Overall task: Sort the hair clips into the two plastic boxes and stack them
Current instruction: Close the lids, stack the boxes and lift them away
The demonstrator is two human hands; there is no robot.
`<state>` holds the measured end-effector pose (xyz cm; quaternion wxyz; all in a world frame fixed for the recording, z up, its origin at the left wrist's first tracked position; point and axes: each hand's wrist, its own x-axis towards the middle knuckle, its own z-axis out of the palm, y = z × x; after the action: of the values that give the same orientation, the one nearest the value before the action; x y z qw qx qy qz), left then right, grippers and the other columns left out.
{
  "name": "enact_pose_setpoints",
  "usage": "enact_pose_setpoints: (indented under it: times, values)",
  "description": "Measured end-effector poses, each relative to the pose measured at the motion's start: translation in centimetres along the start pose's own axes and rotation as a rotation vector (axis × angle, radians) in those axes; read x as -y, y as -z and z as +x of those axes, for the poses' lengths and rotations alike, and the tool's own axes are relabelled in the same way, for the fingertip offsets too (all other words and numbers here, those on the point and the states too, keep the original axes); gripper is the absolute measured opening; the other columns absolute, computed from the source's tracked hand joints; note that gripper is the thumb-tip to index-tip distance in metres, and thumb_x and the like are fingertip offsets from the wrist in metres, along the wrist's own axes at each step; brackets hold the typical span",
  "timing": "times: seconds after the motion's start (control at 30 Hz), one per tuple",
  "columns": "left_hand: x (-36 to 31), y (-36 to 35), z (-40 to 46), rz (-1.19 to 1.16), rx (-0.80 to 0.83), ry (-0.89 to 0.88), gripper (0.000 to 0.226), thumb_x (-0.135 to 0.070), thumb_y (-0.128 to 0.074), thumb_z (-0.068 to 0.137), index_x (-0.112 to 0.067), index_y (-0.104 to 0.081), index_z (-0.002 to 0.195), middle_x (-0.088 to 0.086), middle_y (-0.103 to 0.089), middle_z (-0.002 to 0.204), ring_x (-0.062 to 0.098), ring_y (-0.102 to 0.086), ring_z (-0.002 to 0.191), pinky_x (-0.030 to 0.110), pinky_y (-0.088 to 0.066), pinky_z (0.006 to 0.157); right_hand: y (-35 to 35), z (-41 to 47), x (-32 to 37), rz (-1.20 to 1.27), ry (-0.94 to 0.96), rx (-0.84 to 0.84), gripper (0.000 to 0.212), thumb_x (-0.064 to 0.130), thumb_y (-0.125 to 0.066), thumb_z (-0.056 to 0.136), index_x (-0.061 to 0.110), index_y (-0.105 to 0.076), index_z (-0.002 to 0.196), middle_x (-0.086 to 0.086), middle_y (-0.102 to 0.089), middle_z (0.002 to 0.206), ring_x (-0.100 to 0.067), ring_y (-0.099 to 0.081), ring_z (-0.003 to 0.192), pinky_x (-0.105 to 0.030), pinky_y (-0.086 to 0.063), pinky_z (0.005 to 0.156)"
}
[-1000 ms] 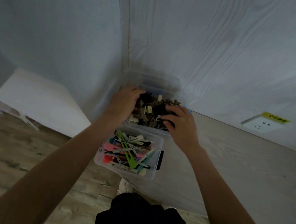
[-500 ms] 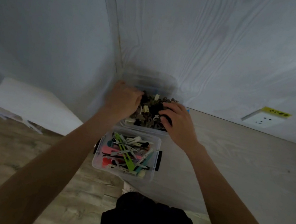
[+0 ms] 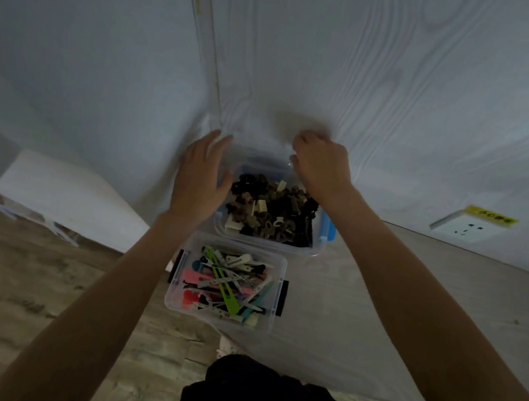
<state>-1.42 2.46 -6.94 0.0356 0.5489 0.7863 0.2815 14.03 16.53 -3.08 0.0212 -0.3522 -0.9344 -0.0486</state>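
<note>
Clear plastic boxes (image 3: pixel 272 319), dark claw clips (image 3: pixel 271 212), slim coloured clips (image 3: pixel 229 285)

The single head view looks forward and steeply down from above the person's own torso, wide-angle, so the wall's edges bow. Both forearms run up from the bottom corners toward the two plastic boxes (image 3: pixel 296 250) near frame centre, close in, with the wall behind filling the upper half.
</note>
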Motion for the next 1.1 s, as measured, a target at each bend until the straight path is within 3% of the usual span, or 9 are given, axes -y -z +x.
enact_pose_setpoints:
  times: [0.07, 0.13, 0.27, 0.43, 0.57, 0.7, 0.8, 0.9, 1.1]
  values:
    - [0.2, 0.1, 1.1, 0.024, 0.072, 0.020, 0.056, -0.018, -0.056, 0.089, -0.013, -0.034, 0.141, 0.012, -0.032, 0.148, 0.031, -0.028, 0.136, 0.043, -0.025, 0.110, 0.0, -0.5, -0.1, -0.124, 0.029, 0.023, 0.025, 0.006, -0.076, 0.055, 0.009, -0.066, 0.077, -0.009, -0.067, 0.084, -0.024, -0.064, 0.064, -0.024, -0.041, 0.042]
    - [0.5, -0.1, 2.1, 0.059, 0.124, 0.003, 0.057, -0.019, -0.056, 0.089, -0.014, -0.033, 0.141, 0.012, -0.033, 0.148, 0.031, -0.028, 0.136, 0.043, -0.024, 0.111, -0.5, -1.0, -0.5, -0.078, 0.078, 0.023, 0.031, -0.007, -0.072, 0.052, 0.003, -0.065, 0.080, -0.015, -0.066, 0.088, -0.029, -0.064, 0.065, -0.026, -0.042, 0.042]
    - [0.6, -0.1, 3.3, -0.008, 0.114, -0.043, 0.039, -0.018, -0.052, 0.091, -0.013, -0.050, 0.130, 0.011, -0.054, 0.132, 0.030, -0.048, 0.121, 0.038, -0.036, 0.102, 0.3, -1.3, -1.7, 0.023, 0.060, -0.235, 0.026, -0.007, -0.071, 0.052, 0.012, -0.065, 0.068, -0.004, -0.065, 0.073, -0.020, -0.062, 0.058, -0.021, -0.040, 0.039]
    - [-1.5, 1.4, 2.5, -0.199, -0.122, -0.161, 0.027, -0.018, -0.049, 0.094, -0.015, -0.062, 0.117, 0.006, -0.066, 0.114, 0.023, -0.058, 0.103, 0.032, -0.049, 0.088, 2.3, -4.4, -2.5, 0.151, 0.025, -0.618, 0.018, 0.000, -0.055, 0.071, 0.012, -0.064, 0.081, -0.005, -0.065, 0.083, -0.023, -0.054, 0.085, -0.031, -0.046, 0.069]
    - [-2.5, 1.8, -1.0, -0.337, -0.145, -0.188, 0.027, -0.026, -0.050, 0.091, -0.013, -0.065, 0.110, 0.003, -0.064, 0.109, 0.016, -0.054, 0.103, 0.029, -0.050, 0.088, 0.3, -9.4, -1.7, 0.409, -0.042, -0.460, 0.015, 0.010, -0.055, 0.082, 0.010, -0.058, 0.097, -0.012, -0.059, 0.118, -0.026, -0.044, 0.114, -0.037, -0.038, 0.096]
    - [-2.5, 0.8, -4.7, -0.411, -0.112, 0.056, 0.021, -0.026, -0.053, 0.089, -0.013, -0.068, 0.094, -0.006, -0.060, 0.095, 0.019, -0.059, 0.095, 0.005, -0.044, 0.077, -2.7, -12.8, -0.1, 0.620, -0.057, -0.148, 0.023, 0.012, -0.062, 0.083, 0.011, -0.054, 0.105, -0.019, -0.040, 0.141, -0.033, -0.026, 0.135, -0.045, -0.022, 0.112]
    - [-1.9, -0.2, -5.7, -0.299, -0.062, 0.196, 0.016, -0.025, -0.059, 0.088, -0.015, -0.064, 0.099, 0.001, -0.059, 0.105, 0.023, -0.057, 0.098, 0.018, -0.043, 0.079, -4.2, -13.8, 0.3, 0.676, -0.073, -0.028, 0.024, 0.009, -0.064, 0.080, 0.010, -0.053, 0.101, -0.020, -0.037, 0.142, -0.037, -0.023, 0.139, -0.043, -0.014, 0.117]
    - [-1.3, -0.4, -5.6, -0.169, 0.065, 0.295, 0.034, -0.027, -0.060, 0.086, -0.015, -0.055, 0.118, 0.011, -0.052, 0.121, 0.029, -0.047, 0.113, 0.033, -0.037, 0.091, -5.3, -14.4, 0.2, 0.681, -0.049, 0.050, 0.029, 0.012, -0.067, 0.078, 0.011, -0.054, 0.104, -0.018, -0.031, 0.147, -0.037, -0.014, 0.142, -0.040, -0.011, 0.116]
    - [-1.2, 0.1, -5.1, -0.373, 0.188, 0.469, 0.044, -0.033, -0.066, 0.082, -0.021, -0.054, 0.123, -0.002, -0.061, 0.110, 0.016, -0.058, 0.093, 0.033, -0.046, 0.085, -4.3, -13.8, 0.0, 0.815, -0.319, -0.160, 0.018, 0.015, -0.061, 0.086, 0.008, -0.061, 0.102, -0.014, -0.050, 0.130, -0.027, -0.045, 0.121, -0.033, -0.035, 0.101]
